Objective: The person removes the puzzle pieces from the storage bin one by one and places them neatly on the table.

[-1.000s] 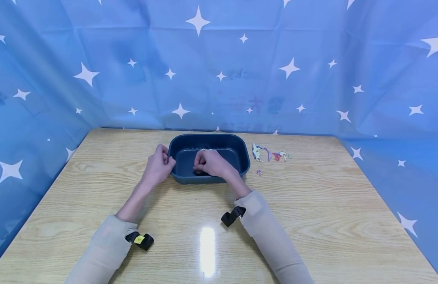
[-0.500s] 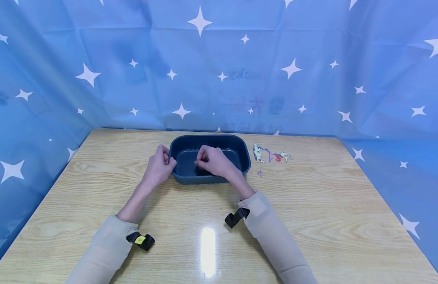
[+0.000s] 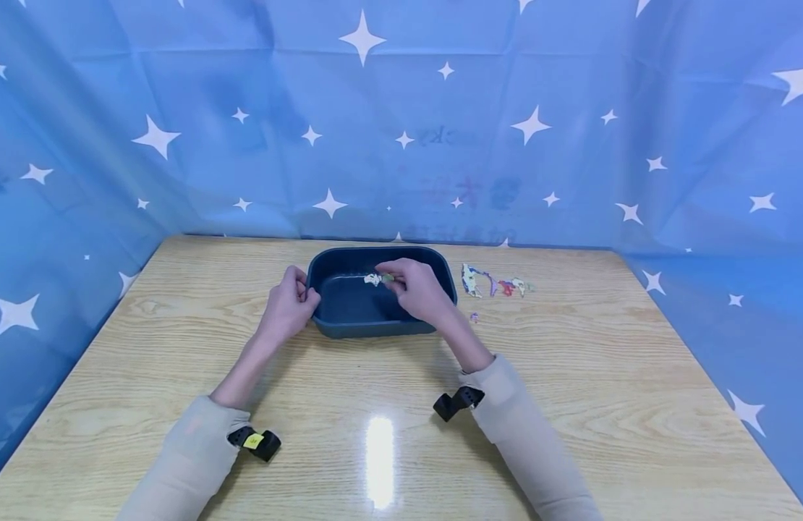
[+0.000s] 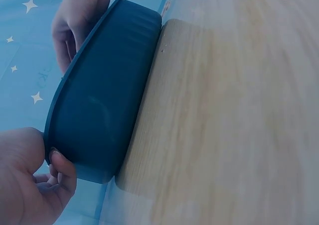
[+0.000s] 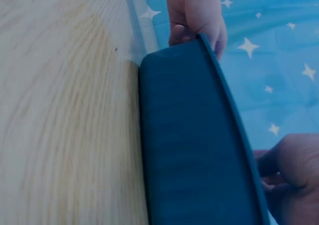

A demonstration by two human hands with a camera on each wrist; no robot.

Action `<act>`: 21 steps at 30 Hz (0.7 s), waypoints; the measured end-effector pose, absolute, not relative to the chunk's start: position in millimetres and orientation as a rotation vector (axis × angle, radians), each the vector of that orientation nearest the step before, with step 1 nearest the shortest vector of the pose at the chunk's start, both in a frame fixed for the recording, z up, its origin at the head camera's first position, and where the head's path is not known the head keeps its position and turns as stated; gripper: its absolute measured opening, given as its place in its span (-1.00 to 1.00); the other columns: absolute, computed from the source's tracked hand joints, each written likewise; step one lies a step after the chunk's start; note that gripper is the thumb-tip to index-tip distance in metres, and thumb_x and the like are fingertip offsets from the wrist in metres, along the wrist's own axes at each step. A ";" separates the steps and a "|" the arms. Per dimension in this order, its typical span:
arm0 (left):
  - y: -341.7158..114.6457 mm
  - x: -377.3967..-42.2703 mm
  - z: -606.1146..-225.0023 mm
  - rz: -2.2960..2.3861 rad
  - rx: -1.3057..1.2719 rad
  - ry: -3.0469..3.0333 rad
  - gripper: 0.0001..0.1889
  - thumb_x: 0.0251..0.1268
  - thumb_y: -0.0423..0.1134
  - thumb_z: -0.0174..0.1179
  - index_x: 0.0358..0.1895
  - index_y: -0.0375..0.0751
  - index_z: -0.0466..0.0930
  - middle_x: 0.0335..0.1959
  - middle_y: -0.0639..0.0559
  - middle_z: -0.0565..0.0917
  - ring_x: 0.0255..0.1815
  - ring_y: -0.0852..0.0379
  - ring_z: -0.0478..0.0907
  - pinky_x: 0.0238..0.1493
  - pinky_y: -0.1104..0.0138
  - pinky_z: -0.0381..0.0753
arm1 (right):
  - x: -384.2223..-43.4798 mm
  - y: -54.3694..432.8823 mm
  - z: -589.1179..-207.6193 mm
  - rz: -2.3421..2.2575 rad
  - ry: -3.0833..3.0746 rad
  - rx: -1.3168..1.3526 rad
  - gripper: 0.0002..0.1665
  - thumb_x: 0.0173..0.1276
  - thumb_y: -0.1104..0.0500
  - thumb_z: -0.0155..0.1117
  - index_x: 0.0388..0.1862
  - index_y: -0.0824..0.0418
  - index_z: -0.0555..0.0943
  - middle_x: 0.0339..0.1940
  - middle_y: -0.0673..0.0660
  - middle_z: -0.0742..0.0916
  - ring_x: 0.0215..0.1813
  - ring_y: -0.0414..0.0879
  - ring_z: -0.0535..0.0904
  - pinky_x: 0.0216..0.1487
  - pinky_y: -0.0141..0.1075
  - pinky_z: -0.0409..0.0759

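Note:
A dark blue rectangular bin [image 3: 352,331] stands on the table. My left hand [image 3: 289,302] grips its left rim; in the left wrist view the thumb of that hand [image 4: 30,172] lies against the outer wall. Inside the bin, my right hand [image 3: 419,289] pinches a small greenish piece [image 3: 388,278] between thumb and fingertips. Just left of those fingertips shows a small white, patterned piece [image 3: 372,279]; whether the two touch I cannot tell. In the right wrist view the bin wall hides part of the right hand [image 5: 294,180] and what it holds.
Right of the bin, an irregular row of small colourful pieces lies on the wooden table [image 3: 603,376], among them a pale one [image 3: 470,280] and a red one [image 3: 507,288]. A tiny purple piece [image 3: 474,317] lies nearer the bin. A blue star-patterned curtain [image 3: 401,94] hangs behind.
My right hand has moved right and slightly back inside the bin, and the greenish piece now shows in its fingertips. The white piece has come into view. My left hand stays on the rim.

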State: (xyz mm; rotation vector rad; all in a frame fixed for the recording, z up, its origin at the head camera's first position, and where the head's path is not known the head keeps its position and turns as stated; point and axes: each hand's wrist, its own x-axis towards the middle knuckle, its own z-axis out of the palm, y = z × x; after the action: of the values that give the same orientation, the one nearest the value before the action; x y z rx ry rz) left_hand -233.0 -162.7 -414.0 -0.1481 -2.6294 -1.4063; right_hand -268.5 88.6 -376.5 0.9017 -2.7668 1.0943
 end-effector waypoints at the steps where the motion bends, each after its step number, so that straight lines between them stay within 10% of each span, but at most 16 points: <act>1: -162.7 -232.9 -414.0 -1.408 -0.148 -2.627 -0.84 0.34 -0.44 -0.01 -0.07 -0.38 0.32 -0.44 -0.04 0.42 -0.56 0.07 0.42 -0.45 0.31 0.44 | -267.5 91.8 -375.0 1.078 -2.753 0.899 -0.61 0.46 0.44 0.17 0.24 0.35 0.61 0.19 0.27 0.67 0.08 0.05 0.67 0.04 -0.19 0.64; 7: -162.1 -233.1 -413.8 -1.404 -0.140 -2.628 -0.84 0.34 -0.43 0.00 -0.07 -0.37 0.32 -0.43 -0.05 0.42 -0.54 0.05 0.42 -0.43 0.31 0.43 | -261.2 111.9 -365.0 1.034 -2.699 0.830 -0.62 0.48 0.42 0.16 0.23 0.30 0.64 0.14 0.26 0.69 -0.26 0.02 0.62 -0.30 -0.24 0.46; 21: -162.7 -233.0 -414.5 -1.413 -0.146 -2.621 -0.83 0.34 -0.42 -0.02 -0.07 -0.39 0.33 -0.43 -0.04 0.44 -0.63 0.11 0.43 -0.54 0.33 0.46 | -253.7 168.2 -353.7 1.166 -2.657 0.599 -0.58 0.31 0.37 0.40 0.16 0.37 0.66 0.06 0.31 0.71 -0.04 0.12 0.71 0.02 -0.11 0.68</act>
State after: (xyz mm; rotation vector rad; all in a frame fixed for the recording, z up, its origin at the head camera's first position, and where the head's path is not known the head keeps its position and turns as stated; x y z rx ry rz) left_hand -233.0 -162.7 -414.5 -0.1460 -2.6213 -1.4133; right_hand -253.7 168.2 -353.7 0.5991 -2.6566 1.1658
